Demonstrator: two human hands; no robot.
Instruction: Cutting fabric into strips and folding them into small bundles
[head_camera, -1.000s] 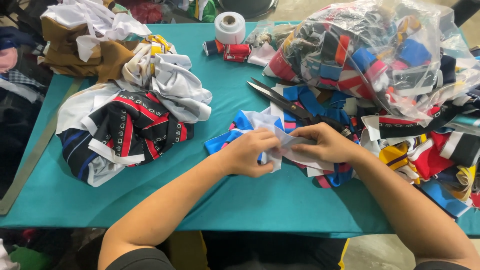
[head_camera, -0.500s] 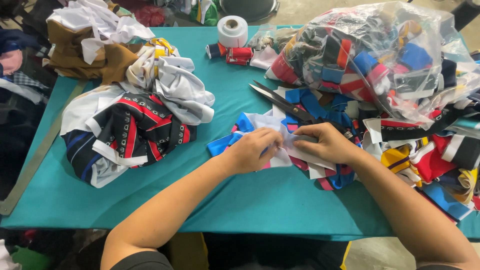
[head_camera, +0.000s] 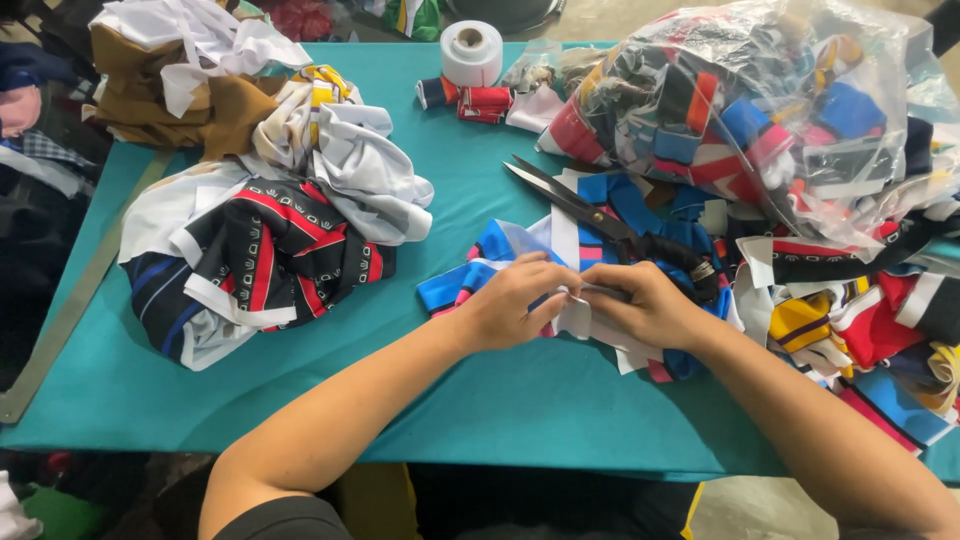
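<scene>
White fabric strip (head_camera: 578, 312) gets pinched at the teal table's (head_camera: 480, 390) middle between left hand (head_camera: 512, 302) and right hand (head_camera: 640, 305), both clenched on it, black scissors (head_camera: 610, 222) lying just beyond, nearer the right.

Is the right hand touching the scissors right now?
Apart. The head view shows the right hand pinching a fabric strip, with scraps visible between it and the scissors handles beyond.

Bare teal table cover (head_camera: 470, 190) lay open between the heaped black, red and white printed cloth (head_camera: 260, 260) on the left and the long black-handled scissors (head_camera: 610, 215). The clear plastic bag of coloured fabric scraps (head_camera: 760, 110) and loose scraps blocked the right side, while a white tape roll (head_camera: 471, 52) stood at the far edge.
</scene>
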